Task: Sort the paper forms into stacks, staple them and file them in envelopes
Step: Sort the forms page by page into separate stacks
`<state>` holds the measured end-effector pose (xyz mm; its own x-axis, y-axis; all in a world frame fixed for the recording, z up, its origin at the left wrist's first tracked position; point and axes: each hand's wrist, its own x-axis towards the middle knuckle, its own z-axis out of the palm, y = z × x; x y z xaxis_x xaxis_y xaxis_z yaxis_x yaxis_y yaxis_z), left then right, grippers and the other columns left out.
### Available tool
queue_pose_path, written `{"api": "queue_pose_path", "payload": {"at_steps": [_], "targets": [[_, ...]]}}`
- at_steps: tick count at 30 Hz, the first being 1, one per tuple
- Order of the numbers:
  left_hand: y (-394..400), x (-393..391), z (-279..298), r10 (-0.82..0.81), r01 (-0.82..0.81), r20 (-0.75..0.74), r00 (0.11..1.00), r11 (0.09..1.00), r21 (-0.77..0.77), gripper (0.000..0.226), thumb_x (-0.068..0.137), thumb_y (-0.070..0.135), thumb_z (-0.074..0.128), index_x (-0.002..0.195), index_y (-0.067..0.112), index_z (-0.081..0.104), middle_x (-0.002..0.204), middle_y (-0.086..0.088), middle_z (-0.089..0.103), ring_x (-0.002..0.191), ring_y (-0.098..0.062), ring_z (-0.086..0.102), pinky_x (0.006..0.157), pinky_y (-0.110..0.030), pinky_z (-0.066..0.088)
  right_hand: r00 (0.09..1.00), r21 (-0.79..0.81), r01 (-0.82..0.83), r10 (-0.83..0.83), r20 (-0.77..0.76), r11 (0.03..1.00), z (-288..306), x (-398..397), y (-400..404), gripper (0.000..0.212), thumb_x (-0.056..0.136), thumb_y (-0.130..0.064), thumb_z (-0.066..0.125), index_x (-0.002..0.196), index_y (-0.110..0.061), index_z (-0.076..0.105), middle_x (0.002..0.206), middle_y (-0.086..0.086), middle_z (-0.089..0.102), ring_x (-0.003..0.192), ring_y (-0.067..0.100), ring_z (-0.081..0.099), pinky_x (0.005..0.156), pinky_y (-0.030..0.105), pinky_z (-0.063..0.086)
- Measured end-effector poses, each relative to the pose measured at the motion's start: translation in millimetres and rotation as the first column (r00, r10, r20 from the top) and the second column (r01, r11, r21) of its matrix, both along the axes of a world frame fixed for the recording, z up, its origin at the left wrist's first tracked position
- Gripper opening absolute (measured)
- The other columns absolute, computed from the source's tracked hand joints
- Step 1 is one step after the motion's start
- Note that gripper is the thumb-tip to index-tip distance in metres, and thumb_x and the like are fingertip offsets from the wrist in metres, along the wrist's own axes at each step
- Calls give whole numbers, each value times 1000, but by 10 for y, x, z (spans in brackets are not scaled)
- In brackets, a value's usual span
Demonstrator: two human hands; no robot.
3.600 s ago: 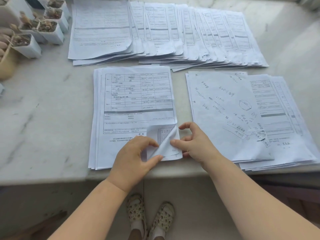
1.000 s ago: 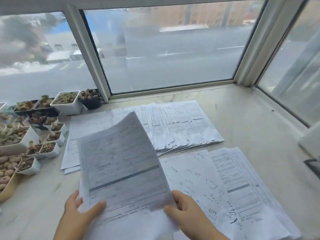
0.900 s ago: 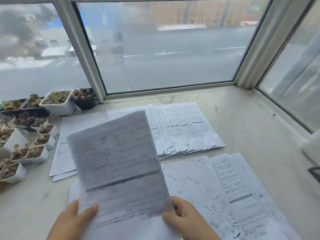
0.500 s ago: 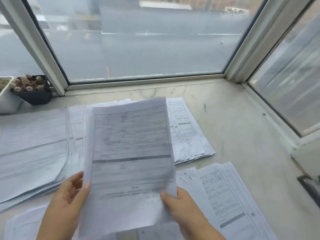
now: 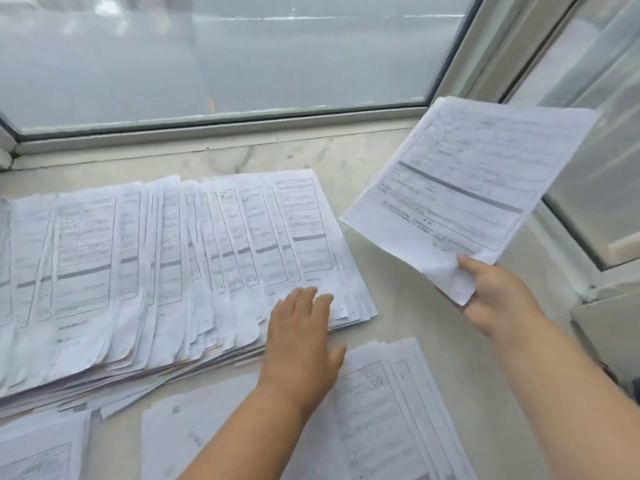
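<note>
Right hand (image 5: 498,299) pinches the lower corner of a loose form (image 5: 464,188), held in the air to the right of the fanned row of forms (image 5: 166,265) on the marble sill (image 5: 408,306); left hand (image 5: 301,337) lies flat with relaxed fingers, holding nothing, fingertips on the row's near right corner. Judgement: the sheet probably joins the right end of that row. Best done by keeping the left palm pressing the fan down, laying the sheet on overlapped like its neighbours, header readable, then releasing.
</note>
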<state>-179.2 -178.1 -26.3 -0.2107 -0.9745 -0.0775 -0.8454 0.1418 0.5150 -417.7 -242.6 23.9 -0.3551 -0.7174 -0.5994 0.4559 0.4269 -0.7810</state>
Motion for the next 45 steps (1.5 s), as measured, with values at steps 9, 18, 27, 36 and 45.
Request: {"api": "queue_pose_path", "payload": {"at_steps": [9,18,27,36,45], "targets": [[-239,-211,-120,56,-69,196,979,996,59,47,71,39,78,110,19,60,123,2,54,107,-25,52,90,-39,45,978,-19,-183,184,96,983,-233,-285,-44,21,98,-5,51,99,-19,66,88,-4,77,80,13,73,86,42,56],[-127,-275,118,18,-38,238,971,996,80,58,87,37,63,139,17,46,146,-6,38,136,-26,31,118,-42,17,960,-42,-228,232,155,973,-111,-353,475,20,98,-5,51,102,-19,66,90,-4,76,82,13,73,83,39,58],[2057,-260,19,-58,58,-130,990,998,-2,33,85,34,63,115,21,60,124,3,48,117,-14,43,101,-34,38,970,38,-177,167,179,984,-169,-330,2070,23,97,-6,51,107,-18,68,105,2,75,98,19,72,85,39,58],[2847,-524,-192,-216,217,58,975,976,-13,31,75,47,60,96,25,62,118,-4,56,111,-31,51,95,-54,45,942,223,-182,105,319,958,-341,-201,2845,30,98,-9,49,126,-6,59,119,14,69,103,31,68,74,45,59],[2869,-668,-212,-49,52,46,998,996,-69,45,73,46,75,107,18,64,116,-6,54,104,-30,53,94,-43,45,953,133,-225,190,234,965,-313,-204,2823,22,96,-1,51,115,-3,63,112,15,70,92,28,69,63,34,61]]}}
